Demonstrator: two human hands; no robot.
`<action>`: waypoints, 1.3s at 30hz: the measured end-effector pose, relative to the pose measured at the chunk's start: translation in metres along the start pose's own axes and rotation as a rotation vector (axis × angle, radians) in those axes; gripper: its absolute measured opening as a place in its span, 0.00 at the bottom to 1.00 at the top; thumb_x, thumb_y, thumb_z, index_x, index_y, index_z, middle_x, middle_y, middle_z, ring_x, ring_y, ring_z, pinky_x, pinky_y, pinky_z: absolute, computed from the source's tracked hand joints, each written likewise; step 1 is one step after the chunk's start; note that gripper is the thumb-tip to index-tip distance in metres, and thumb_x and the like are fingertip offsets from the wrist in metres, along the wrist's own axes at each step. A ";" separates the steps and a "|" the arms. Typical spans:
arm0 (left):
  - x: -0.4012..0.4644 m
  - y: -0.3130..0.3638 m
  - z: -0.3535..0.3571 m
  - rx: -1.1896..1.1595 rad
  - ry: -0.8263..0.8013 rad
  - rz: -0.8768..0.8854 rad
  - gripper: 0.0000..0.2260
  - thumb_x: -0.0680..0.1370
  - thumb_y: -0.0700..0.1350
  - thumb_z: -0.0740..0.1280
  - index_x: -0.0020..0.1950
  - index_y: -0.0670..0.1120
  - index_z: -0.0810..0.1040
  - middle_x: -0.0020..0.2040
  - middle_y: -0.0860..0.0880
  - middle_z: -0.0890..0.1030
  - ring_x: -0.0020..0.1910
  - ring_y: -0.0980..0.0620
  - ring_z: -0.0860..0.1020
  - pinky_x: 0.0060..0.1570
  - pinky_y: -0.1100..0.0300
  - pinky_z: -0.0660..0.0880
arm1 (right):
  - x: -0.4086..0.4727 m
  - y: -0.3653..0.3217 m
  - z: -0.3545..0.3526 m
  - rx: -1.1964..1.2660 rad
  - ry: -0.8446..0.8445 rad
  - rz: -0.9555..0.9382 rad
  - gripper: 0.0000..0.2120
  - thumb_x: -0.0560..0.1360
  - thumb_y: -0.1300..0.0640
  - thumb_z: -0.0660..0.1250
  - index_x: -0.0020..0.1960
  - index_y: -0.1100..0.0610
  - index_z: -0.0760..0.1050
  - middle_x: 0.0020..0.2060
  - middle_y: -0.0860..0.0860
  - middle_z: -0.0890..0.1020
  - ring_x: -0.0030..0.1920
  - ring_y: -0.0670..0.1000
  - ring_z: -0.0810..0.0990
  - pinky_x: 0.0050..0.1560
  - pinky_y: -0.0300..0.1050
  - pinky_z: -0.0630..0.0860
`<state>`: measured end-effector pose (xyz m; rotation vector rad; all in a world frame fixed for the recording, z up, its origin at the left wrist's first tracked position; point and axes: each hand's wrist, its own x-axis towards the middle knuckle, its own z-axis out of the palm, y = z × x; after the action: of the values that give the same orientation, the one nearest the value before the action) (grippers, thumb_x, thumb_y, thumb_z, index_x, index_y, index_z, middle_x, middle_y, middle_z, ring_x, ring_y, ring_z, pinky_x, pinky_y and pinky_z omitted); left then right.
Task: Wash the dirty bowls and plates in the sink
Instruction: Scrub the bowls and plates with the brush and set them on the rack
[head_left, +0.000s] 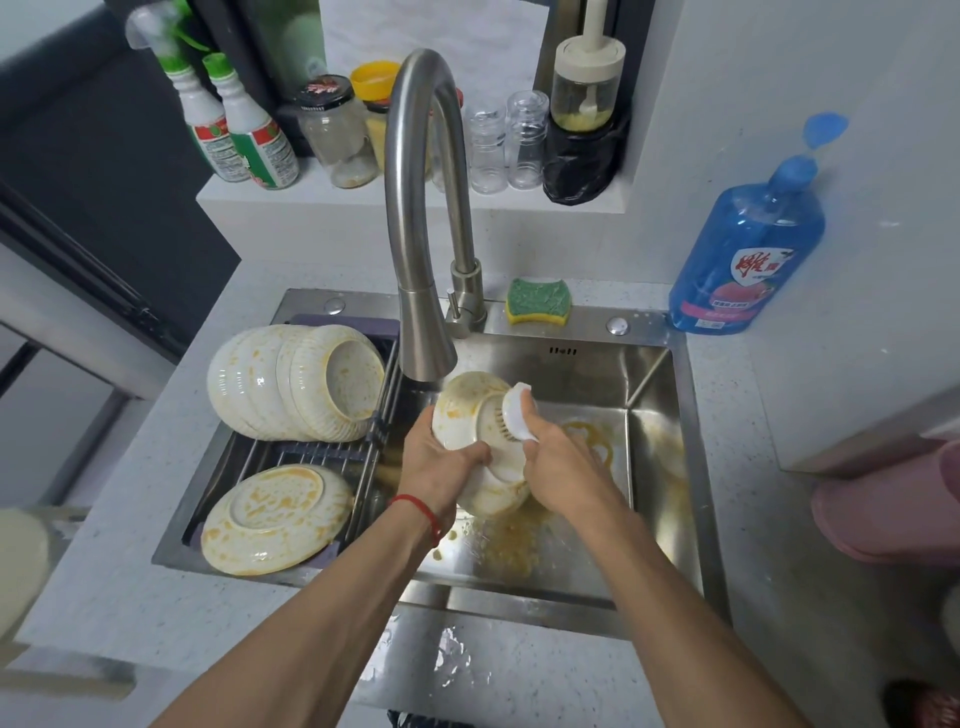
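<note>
A person's right hand (558, 447) grips a white scrubbing brush (514, 410), its bristles pressed to the underside of a stained white bowl (467, 415) held over the steel sink (660, 405). The left hand (436, 467), a red string (421, 512) around its wrist, grasps the bowl's rim from the side opposite the brush, fingers curled over the edge. The bowl is turned bottom-up toward the camera and tilted, directly beneath the spout of the curved steel faucet (415, 208), with a second stained dish (493, 499) just below the hands. Yellow-orange residue smears the sink floor under and beyond the right hand.

To the left of the left hand, a drying rack (322, 457) spans the sink and holds a stack of dirty bowls (296, 384) lying on their sides, with a dirty plate (275, 519) resting face-down nearer the person. Beyond the hands, on the sink's back ledge, lies a green-and-yellow sponge (538, 301). Farther to the right stands a blue bottle of dish soap (748, 249) on the counter. On the shelf behind the faucet stand two spray bottles (234, 130), several glass jars (337, 140) and a dispenser (587, 78).
</note>
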<state>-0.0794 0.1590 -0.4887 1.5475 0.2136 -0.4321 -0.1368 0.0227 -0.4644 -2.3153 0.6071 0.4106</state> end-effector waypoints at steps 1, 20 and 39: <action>0.002 0.001 -0.003 0.001 -0.001 0.004 0.25 0.66 0.21 0.71 0.54 0.47 0.79 0.43 0.50 0.85 0.41 0.53 0.84 0.38 0.57 0.81 | -0.004 0.000 0.004 0.017 -0.022 -0.044 0.33 0.84 0.52 0.55 0.78 0.26 0.42 0.66 0.57 0.77 0.58 0.61 0.78 0.54 0.54 0.74; 0.002 0.001 -0.021 -0.124 -0.090 -0.091 0.27 0.61 0.26 0.73 0.57 0.43 0.81 0.48 0.44 0.87 0.46 0.46 0.85 0.40 0.52 0.82 | -0.039 0.011 0.027 0.077 -0.050 -0.156 0.38 0.84 0.53 0.56 0.72 0.19 0.37 0.47 0.58 0.79 0.45 0.60 0.80 0.51 0.58 0.79; 0.002 0.002 -0.038 -0.027 -0.035 -0.074 0.26 0.60 0.31 0.72 0.58 0.43 0.81 0.51 0.42 0.86 0.51 0.42 0.84 0.48 0.45 0.84 | -0.052 0.019 0.036 0.056 -0.065 -0.125 0.37 0.84 0.53 0.56 0.74 0.22 0.37 0.55 0.57 0.76 0.57 0.62 0.77 0.58 0.58 0.77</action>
<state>-0.0719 0.1960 -0.4890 1.5079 0.2491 -0.5127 -0.1947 0.0517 -0.4768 -2.2628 0.4346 0.4035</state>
